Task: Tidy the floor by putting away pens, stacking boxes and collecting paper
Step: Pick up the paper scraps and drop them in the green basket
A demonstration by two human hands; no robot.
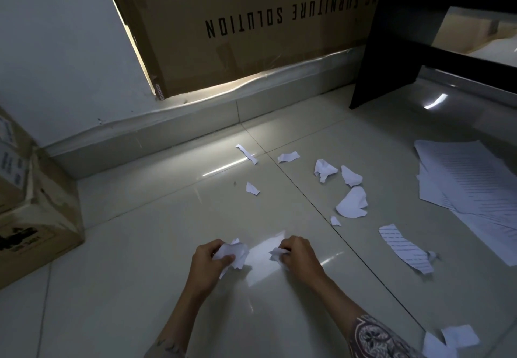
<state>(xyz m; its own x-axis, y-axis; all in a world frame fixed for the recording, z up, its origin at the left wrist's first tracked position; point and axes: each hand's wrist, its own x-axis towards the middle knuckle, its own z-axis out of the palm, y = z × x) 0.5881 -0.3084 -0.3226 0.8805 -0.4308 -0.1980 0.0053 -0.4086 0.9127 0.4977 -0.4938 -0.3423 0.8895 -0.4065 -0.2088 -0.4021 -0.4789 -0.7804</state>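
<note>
Holding crumpled paper (233, 254) in my left hand (209, 259) and a scrap (275, 254) pinched in my right hand (296, 254), I judge the loose scraps (351, 203) ahead-right, nearer the right hand.

The stack of printed sheets (472, 187) is running off the right edge of the picture, its lines of print too small to read. The cardboard boxes (30, 217) at the floor's left side are being cut by the left edge, their labels blurring. The large carton (251, 21) against the wall is losing its top and the start of its lettering beyond the frame. The left hand (212, 259) is covering part of a crumpled paper wad (235, 251), and the right hand (296, 254) is hiding most of its scrap (275, 254).
</note>
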